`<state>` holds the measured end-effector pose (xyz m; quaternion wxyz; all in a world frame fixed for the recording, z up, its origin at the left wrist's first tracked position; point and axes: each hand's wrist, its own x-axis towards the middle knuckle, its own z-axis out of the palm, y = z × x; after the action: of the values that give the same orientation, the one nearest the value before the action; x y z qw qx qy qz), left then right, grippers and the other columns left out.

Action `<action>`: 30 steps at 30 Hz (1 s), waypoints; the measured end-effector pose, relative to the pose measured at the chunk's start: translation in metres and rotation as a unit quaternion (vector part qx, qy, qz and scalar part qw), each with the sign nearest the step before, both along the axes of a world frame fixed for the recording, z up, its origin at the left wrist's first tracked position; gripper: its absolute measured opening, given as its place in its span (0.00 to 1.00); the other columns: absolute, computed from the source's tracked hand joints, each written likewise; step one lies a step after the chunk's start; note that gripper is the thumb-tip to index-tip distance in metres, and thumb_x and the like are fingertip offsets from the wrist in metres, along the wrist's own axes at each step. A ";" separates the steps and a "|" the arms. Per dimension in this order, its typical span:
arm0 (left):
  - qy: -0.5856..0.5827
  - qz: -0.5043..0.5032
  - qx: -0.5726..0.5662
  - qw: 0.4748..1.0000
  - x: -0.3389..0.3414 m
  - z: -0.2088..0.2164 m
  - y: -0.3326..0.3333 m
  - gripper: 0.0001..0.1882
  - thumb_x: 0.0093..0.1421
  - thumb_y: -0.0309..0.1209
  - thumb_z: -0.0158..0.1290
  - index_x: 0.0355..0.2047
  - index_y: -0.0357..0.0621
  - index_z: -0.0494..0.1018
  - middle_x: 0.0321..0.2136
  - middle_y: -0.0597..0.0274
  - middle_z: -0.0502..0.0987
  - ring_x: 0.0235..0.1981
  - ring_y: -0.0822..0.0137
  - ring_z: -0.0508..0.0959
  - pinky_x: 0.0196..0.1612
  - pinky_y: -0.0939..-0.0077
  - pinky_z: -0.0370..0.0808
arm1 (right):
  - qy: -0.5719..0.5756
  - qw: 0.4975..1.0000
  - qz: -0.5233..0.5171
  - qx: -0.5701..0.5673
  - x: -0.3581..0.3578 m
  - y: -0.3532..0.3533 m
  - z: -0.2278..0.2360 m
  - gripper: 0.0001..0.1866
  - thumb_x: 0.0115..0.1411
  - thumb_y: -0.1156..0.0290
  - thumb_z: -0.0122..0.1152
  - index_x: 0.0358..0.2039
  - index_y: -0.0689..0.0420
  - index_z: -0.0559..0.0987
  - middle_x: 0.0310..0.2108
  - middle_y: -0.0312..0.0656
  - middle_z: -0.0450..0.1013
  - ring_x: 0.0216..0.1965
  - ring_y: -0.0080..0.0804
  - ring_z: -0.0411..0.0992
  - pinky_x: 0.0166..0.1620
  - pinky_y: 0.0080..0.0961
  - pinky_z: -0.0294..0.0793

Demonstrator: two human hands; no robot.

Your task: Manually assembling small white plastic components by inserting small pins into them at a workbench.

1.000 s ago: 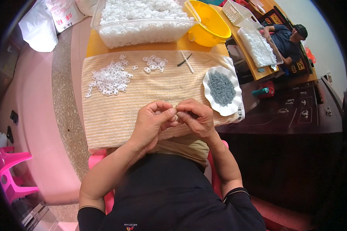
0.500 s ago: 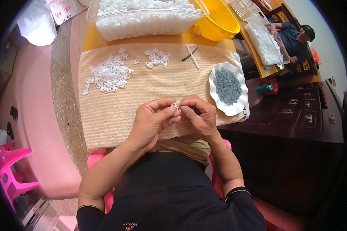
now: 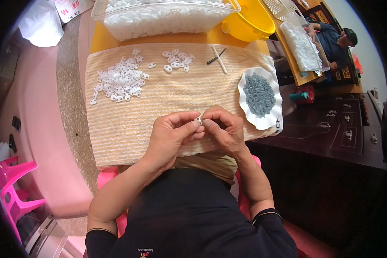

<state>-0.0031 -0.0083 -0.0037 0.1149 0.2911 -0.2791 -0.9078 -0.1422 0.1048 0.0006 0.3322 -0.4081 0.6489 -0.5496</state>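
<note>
White and tiny, the plastic piece [image 3: 198, 121] sat pinched between both hands over the striped cloth [image 3: 129, 124]. It was too small to tell which way it pointed. The left hand [image 3: 173, 135] and the right hand [image 3: 225, 131] pressed together around it. A pile of white pieces [image 3: 118, 80] lay farther back. A white dish of grey bits [image 3: 260, 97] stood near the right hand.

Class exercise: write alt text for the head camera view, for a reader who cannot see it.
Seen from above, a person's left hand and right hand meet over a striped beige cloth, pinching one small white plastic piece between their fingertips. Farther back lie a loose pile of white pieces, a white scalloped dish of small grey parts and a clear tub of white pieces.
</note>
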 end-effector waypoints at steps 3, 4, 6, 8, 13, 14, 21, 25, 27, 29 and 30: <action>-0.003 0.001 -0.009 1.000 0.001 0.001 0.001 0.12 0.60 0.22 0.53 0.45 0.31 0.72 0.34 0.54 0.78 0.34 0.68 0.80 0.41 0.76 0.80 | 0.010 1.000 0.009 0.002 -0.001 0.000 0.000 0.04 0.59 0.79 0.58 0.33 0.66 0.77 0.32 0.39 0.73 0.34 0.22 0.70 0.37 0.17 0.69; -0.003 0.002 -0.013 1.000 0.001 0.001 0.001 0.12 0.60 0.22 0.53 0.45 0.31 0.72 0.34 0.54 0.78 0.33 0.68 0.80 0.41 0.76 0.80 | 0.018 1.000 0.012 0.003 -0.001 0.000 0.000 0.04 0.58 0.79 0.58 0.33 0.66 0.77 0.32 0.38 0.73 0.33 0.21 0.70 0.36 0.17 0.70; -0.003 0.002 -0.017 1.000 0.001 0.001 0.001 0.13 0.60 0.22 0.53 0.45 0.31 0.72 0.34 0.54 0.78 0.33 0.68 0.80 0.41 0.76 0.80 | 0.010 1.000 0.009 0.005 0.000 0.000 0.001 0.04 0.58 0.78 0.59 0.33 0.66 0.77 0.31 0.39 0.73 0.33 0.22 0.70 0.37 0.17 0.69; -0.009 0.000 -0.034 0.999 0.001 0.002 0.001 0.12 0.60 0.22 0.54 0.44 0.31 0.72 0.34 0.54 0.78 0.33 0.69 0.80 0.40 0.76 0.80 | 0.000 1.000 0.006 0.007 -0.001 0.001 0.001 0.04 0.59 0.78 0.59 0.33 0.66 0.77 0.31 0.39 0.74 0.34 0.23 0.70 0.38 0.18 0.69; -0.009 -0.007 -0.056 0.998 0.001 0.003 0.002 0.12 0.59 0.22 0.55 0.43 0.30 0.73 0.33 0.55 0.79 0.33 0.70 0.80 0.40 0.77 0.80 | 0.001 1.000 0.010 0.016 0.000 0.002 0.003 0.05 0.59 0.76 0.60 0.32 0.65 0.77 0.30 0.39 0.74 0.33 0.23 0.71 0.37 0.19 0.69; -0.006 -0.008 -0.065 0.998 0.001 0.003 0.002 0.11 0.59 0.22 0.55 0.43 0.30 0.73 0.33 0.55 0.79 0.32 0.70 0.80 0.40 0.77 0.80 | 0.001 1.000 0.010 0.016 -0.001 0.002 0.003 0.05 0.59 0.76 0.60 0.32 0.65 0.77 0.30 0.39 0.74 0.33 0.23 0.71 0.37 0.19 0.69; -0.009 -0.007 -0.140 0.990 0.003 0.002 0.006 0.11 0.59 0.23 0.56 0.41 0.31 0.75 0.31 0.57 0.79 0.31 0.73 0.79 0.37 0.81 0.78 | 0.028 0.999 0.043 0.017 -0.001 0.003 0.006 0.05 0.60 0.76 0.59 0.32 0.65 0.77 0.30 0.39 0.74 0.32 0.23 0.71 0.37 0.18 0.69; 0.001 -0.009 -0.159 0.987 0.003 0.002 0.005 0.11 0.59 0.23 0.56 0.41 0.31 0.75 0.30 0.58 0.79 0.31 0.73 0.78 0.37 0.82 0.77 | -0.033 0.998 0.033 0.038 0.001 0.004 0.008 0.05 0.61 0.76 0.58 0.33 0.65 0.77 0.30 0.38 0.74 0.32 0.21 0.70 0.37 0.17 0.69; 0.004 -0.010 -0.163 0.987 0.002 0.002 0.004 0.11 0.59 0.23 0.56 0.41 0.31 0.75 0.30 0.58 0.79 0.31 0.73 0.78 0.37 0.82 0.77 | -0.054 0.998 0.022 0.039 0.004 0.003 0.009 0.06 0.61 0.76 0.57 0.34 0.66 0.77 0.31 0.38 0.74 0.33 0.21 0.70 0.37 0.17 0.69; -0.001 -0.013 -0.159 0.987 0.002 0.004 0.004 0.10 0.59 0.23 0.55 0.41 0.31 0.75 0.31 0.58 0.79 0.31 0.73 0.78 0.38 0.81 0.77 | -0.074 0.996 0.012 0.041 0.004 0.003 0.009 0.06 0.62 0.76 0.57 0.34 0.66 0.77 0.31 0.38 0.74 0.33 0.21 0.70 0.38 0.17 0.69; -0.001 -0.014 -0.160 0.987 0.002 0.004 0.004 0.10 0.59 0.23 0.55 0.41 0.31 0.75 0.31 0.58 0.79 0.31 0.73 0.78 0.38 0.81 0.77 | -0.065 0.997 0.015 0.038 0.002 0.004 0.008 0.06 0.62 0.76 0.56 0.35 0.66 0.77 0.31 0.37 0.74 0.34 0.20 0.70 0.38 0.17 0.69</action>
<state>-0.0013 -0.0045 -0.0002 0.1475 0.2659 -0.4246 -0.8528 -0.1397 0.1088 0.0087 0.3970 -0.3682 0.6401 -0.5450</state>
